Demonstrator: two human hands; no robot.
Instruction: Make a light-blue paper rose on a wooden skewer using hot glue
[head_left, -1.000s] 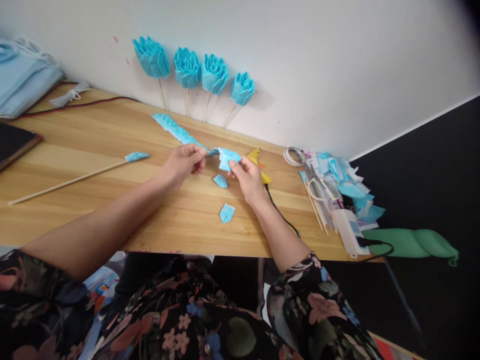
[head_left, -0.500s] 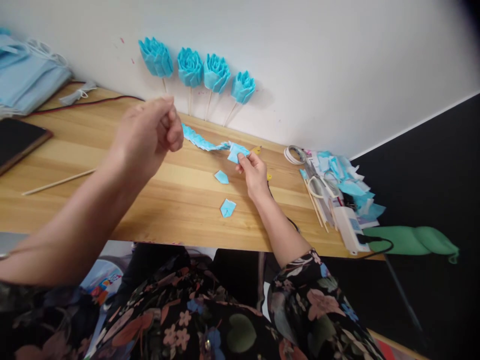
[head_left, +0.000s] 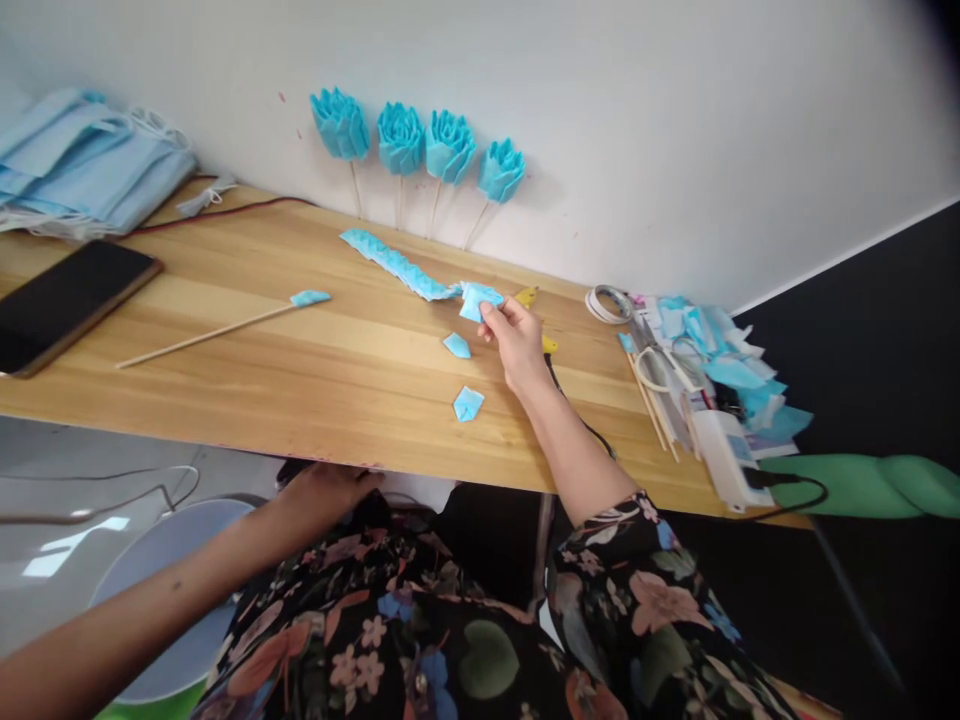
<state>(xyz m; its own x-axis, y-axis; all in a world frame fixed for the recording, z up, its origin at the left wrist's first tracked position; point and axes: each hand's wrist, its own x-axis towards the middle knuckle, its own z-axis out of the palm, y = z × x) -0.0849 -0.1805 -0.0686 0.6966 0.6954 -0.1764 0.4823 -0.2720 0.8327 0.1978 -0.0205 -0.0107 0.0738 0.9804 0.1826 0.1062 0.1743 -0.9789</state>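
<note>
While the right hand (head_left: 517, 340) pinches a folded light-blue fabric petal (head_left: 477, 298) ending a pleated blue strip (head_left: 397, 264), the left hand (head_left: 330, 492) rests loosely open below the wooden table (head_left: 300, 370), gripping nothing.

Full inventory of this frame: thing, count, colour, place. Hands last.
Folded fabric flowers on sticks: 4, blue, leaning on the wall.
Pleated fabric strip: 1, blue, on the wooden table, its end at the right hand.
Loose folded fabric pieces: 2, blue, near the right hand.
Wooden stick with fabric tip: 1, tan and blue, table left.
Dark phone: 1, black, far left.
Stacked face masks: several, blue, back left.
Glue gun: 1, yellow, behind the right hand.
Scrap pile with skewers: blue and white, table right.
Right hand: pinches a blue fabric piece.
Left hand: below the table edge; what it touches is unclear.
</note>
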